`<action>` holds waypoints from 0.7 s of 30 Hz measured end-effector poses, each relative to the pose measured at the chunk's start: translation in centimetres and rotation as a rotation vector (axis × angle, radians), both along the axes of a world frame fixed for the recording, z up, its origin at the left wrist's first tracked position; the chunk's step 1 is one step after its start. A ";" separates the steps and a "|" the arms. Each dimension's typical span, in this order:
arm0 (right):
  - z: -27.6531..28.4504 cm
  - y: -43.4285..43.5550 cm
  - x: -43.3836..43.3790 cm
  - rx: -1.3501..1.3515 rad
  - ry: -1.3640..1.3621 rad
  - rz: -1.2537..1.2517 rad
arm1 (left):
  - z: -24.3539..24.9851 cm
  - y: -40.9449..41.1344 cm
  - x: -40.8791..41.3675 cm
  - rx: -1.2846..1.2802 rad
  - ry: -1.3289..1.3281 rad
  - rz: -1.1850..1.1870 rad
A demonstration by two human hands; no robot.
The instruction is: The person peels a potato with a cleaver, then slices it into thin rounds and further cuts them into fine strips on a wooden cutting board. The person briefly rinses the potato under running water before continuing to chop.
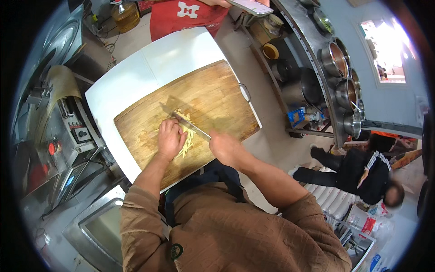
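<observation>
My right hand (pixel 226 148) grips the handle of a kitchen knife (pixel 192 126), whose blade points up and to the left across a wooden cutting board (pixel 217 90). Pale yellow strips (pixel 185 148) of some cut food, perhaps ginger or potato, lie under and beside the blade. Small chopped bits (pixel 183 115) sit just beyond it. Fingers bent, my left hand (pixel 170 137) presses down at the left end of the strips, close to the blade's near side. Whether its fingertips touch the steel cannot be told.
The board rests on a white worktop (pixel 136 74). Across it stands a person in a red apron (pixel 190 17) with a phone (pixel 253 6). Metal pots (pixel 334 59) line a steel shelf (pixel 316 51) at right. Another person in dark clothes (pixel 357 176) is at far right. A steel sink (pixel 98 227) lies lower left.
</observation>
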State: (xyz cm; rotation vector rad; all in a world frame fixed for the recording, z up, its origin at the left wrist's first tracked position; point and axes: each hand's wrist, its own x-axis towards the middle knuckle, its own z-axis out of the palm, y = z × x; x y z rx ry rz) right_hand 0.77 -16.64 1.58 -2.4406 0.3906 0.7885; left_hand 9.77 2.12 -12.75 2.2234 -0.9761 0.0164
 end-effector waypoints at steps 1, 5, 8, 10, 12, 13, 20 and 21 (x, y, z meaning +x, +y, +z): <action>-2.4 0.1 -0.8 0.003 0.005 -0.046 | 0.0 -0.1 -0.1 0.006 0.001 -0.005; -6.4 1.1 -1.2 0.006 -0.080 -0.155 | 0.9 0.3 0.0 0.011 0.076 -0.024; -5.1 0.8 -0.6 0.049 -0.042 -0.138 | 1.9 1.1 -0.2 -0.025 0.071 0.033; -5.1 0.5 -0.8 0.054 -0.053 -0.119 | 2.0 1.4 -0.3 -0.006 0.060 0.037; -4.6 0.3 -0.6 0.035 -0.074 -0.088 | 1.4 1.3 -0.1 0.041 0.071 0.008; -3.8 0.4 -0.3 0.017 -0.085 -0.062 | 1.2 1.4 -0.1 0.065 0.082 -0.002; -2.3 1.0 -2.4 -0.071 -0.220 0.058 | 0.7 1.7 0.2 0.063 0.065 -0.029; -3.2 1.0 -2.4 -0.057 -0.222 0.015 | 0.7 1.4 0.2 0.064 0.063 -0.031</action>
